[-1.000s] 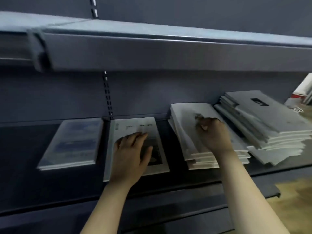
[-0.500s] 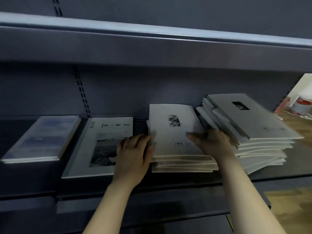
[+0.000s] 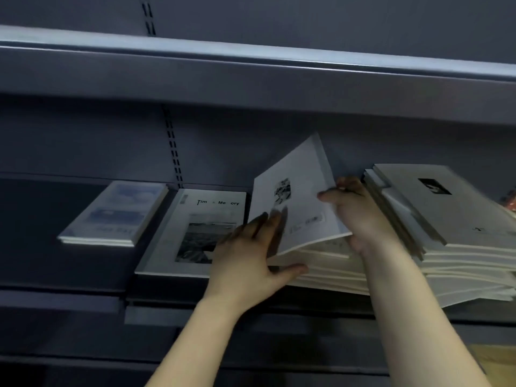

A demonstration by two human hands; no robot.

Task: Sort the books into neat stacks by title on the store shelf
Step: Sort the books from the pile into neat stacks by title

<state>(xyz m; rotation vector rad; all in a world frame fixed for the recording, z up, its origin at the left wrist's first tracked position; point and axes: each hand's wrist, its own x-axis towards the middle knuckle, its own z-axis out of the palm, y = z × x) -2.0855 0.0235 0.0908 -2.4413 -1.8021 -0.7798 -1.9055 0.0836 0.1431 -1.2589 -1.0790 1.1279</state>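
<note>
Top book (image 3: 296, 208): tilted up off the middle stack (image 3: 329, 272), near edge low on it, far right corner highest, cover facing left and forward.
Long axis: front to back, leaning up toward the shelf's back panel.
Right grip (image 3: 360, 213): pinching the top book at its right edge, thumb on the cover, fingers hidden behind.
Left grip (image 3: 251, 255): spread wide, fingers straight against the top book's left edge, thumb stretched along the stack's front; holding nothing.
Direction from grips: book between the two, up and left of the right grip, just right of the left.
Nearer grip: right, already carrying the lift; left only steadying.
Right stack (image 3: 460, 241): ragged, just beside the right wrist, different cover.
Memory book (image 3: 195, 233): flat, just left of the left grip, partly under it.
Blue book (image 3: 117, 213): flat, farther left, apart.
Shelf (image 3: 55, 275): bearing all four piles in one row.
Next move, as a guess: lift clear by the right edge, then across to a matching pile; title below not readable.
Risk: loose copies below sliding forward.
</note>
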